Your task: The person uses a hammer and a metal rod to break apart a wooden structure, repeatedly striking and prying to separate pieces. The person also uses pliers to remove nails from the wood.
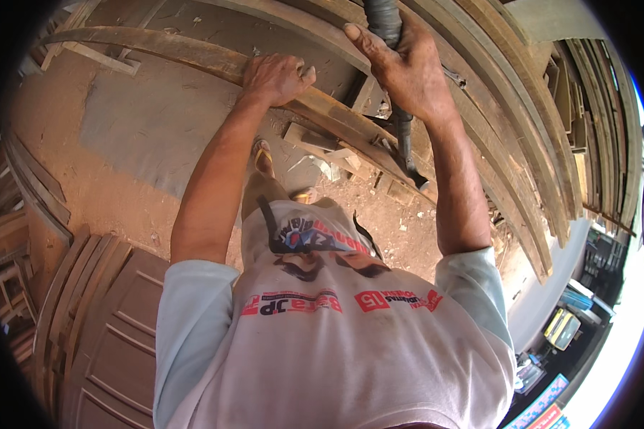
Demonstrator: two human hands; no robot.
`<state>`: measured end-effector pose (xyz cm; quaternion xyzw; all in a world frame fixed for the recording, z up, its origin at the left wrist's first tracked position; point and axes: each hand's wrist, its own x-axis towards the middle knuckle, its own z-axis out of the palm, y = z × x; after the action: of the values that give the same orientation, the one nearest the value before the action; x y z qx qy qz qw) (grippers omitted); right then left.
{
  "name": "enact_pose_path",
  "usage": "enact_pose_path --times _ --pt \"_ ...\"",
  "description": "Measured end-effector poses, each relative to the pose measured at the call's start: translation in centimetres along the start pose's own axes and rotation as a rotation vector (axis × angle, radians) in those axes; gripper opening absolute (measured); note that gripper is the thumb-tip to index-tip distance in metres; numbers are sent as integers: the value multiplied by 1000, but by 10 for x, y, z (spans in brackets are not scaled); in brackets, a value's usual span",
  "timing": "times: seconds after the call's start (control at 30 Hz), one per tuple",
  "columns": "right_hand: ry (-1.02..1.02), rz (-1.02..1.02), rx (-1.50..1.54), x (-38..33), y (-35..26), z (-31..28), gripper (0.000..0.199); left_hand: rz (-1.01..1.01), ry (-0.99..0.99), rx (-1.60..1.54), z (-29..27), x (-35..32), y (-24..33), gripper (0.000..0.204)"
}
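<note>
Well, from where I stand both bare hands are out ahead of the body, above a long curved plank (325,111) of brown wood that runs slantwise across from the upper left to the middle right. The left hand (277,79) is on the plank with its fingers curled in toward the palm — whether they really clasp the edge or only lean on it, I can't tell. The right hand (413,71) is wrapped about a dark bar (403,134), thick at the top and narrower lower down; the thumb sticks out to the left of it, the fingers lie on the other side. The bar's flared lower end hangs by the plank's right-hand part, though I can't make out whether the two touch.

Under the plank, pale wood offcuts (322,143) lie on the dusty floor (136,104), near two sandalled feet (263,159). More curved beams (526,93) run side by side to the right of the right forearm — a whole row, bending the same way. At the lower left a brown panelled door (125,343) rests beside several curved boards (75,307). The person wears a pale printed shirt (336,357) with light blue sleeves (197,322).
</note>
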<state>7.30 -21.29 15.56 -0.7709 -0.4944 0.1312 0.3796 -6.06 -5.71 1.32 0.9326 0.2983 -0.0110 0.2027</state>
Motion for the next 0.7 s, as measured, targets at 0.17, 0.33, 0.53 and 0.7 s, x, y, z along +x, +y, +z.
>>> enact_pose_path --times 0.17,0.33,0.53,0.7 --pt "-134 126 265 -1 17 -16 47 10 -21 -3 -6 1 10 47" --pt "-129 320 607 17 4 -27 40 34 58 8 11 10 -3 53" --pt "-162 427 705 52 17 -15 40 15 21 -9 11 10 -3 55" --pt "-265 594 869 81 60 3 38 44 1 -11 7 12 0 54"
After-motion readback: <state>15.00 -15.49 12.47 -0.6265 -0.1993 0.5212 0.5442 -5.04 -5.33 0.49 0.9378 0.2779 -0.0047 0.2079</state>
